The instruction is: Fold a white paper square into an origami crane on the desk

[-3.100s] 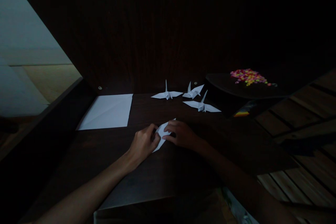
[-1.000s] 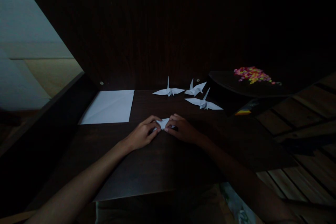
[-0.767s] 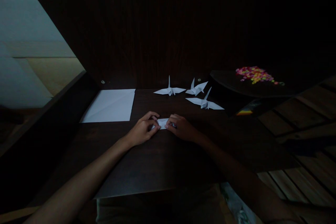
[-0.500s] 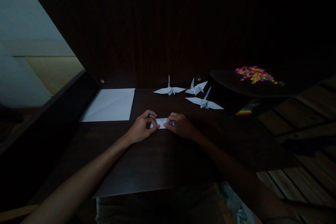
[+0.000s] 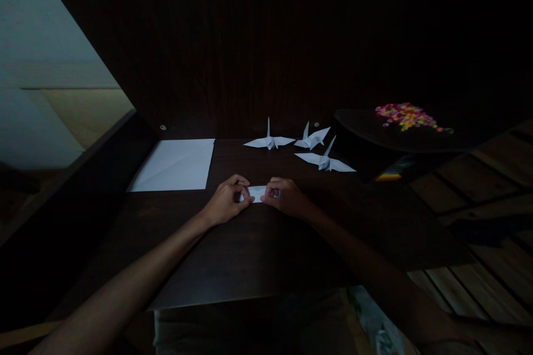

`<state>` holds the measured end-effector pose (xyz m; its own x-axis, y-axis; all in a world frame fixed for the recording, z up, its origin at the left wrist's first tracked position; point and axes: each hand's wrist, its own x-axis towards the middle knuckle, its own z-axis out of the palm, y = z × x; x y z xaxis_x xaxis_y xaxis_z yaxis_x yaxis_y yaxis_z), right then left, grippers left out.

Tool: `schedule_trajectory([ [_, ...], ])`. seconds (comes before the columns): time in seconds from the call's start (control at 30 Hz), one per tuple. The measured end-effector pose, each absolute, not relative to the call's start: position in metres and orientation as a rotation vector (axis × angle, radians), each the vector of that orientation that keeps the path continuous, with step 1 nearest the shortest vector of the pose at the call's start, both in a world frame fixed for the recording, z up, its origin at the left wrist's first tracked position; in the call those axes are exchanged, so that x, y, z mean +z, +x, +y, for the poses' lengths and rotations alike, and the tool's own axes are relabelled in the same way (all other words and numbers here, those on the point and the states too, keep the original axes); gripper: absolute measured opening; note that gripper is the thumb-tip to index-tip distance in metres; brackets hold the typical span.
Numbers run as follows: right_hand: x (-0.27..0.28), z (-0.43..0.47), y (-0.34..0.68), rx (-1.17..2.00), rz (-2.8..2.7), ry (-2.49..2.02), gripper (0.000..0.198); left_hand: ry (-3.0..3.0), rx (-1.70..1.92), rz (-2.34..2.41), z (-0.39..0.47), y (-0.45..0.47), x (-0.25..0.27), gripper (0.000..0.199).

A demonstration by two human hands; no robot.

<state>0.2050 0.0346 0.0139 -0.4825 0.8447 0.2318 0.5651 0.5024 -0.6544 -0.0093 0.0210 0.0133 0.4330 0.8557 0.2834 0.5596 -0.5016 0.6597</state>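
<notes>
A small folded piece of white paper point(image 5: 257, 193) lies on the dark table between my two hands. My left hand point(image 5: 227, 198) pinches its left end, thumb against the curled fingers. At the right end my right hand point(image 5: 287, 197) does the same, its fingers closed over the edge. Only the middle strip of the paper shows; the fingers cover both ends. Beyond my hands stand three white paper cranes: one in the middle point(image 5: 270, 142), one to its right point(image 5: 312, 137) and a nearer one point(image 5: 325, 162).
White paper sheets point(image 5: 175, 165) lie on the left of the table point(image 5: 225, 266), by its raised side panel. A dark rounded shelf point(image 5: 362, 132) at the right bears a heap of small colourful pieces point(image 5: 408, 115). A tall dark back panel point(image 5: 233, 50) rises behind.
My right fingers have shifted very slightly right along the paper, baring a little more of its middle. My left hand keeps its place, and the cranes and sheets stay put.
</notes>
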Motion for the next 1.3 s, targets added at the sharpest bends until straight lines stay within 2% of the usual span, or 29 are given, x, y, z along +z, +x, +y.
schedule_trajectory([
  [0.37,0.0101,0.0339,0.2040,0.747,-2.098,-1.214,0.016,2.106,0.858,1.193,0.0210,-0.0071,0.0119,0.016],
  [1.3,0.0082,0.0307,0.2031,0.666,-2.147,-1.195,0.019,2.172,0.826,1.226,0.0192,-0.0030,0.0150,0.011],
])
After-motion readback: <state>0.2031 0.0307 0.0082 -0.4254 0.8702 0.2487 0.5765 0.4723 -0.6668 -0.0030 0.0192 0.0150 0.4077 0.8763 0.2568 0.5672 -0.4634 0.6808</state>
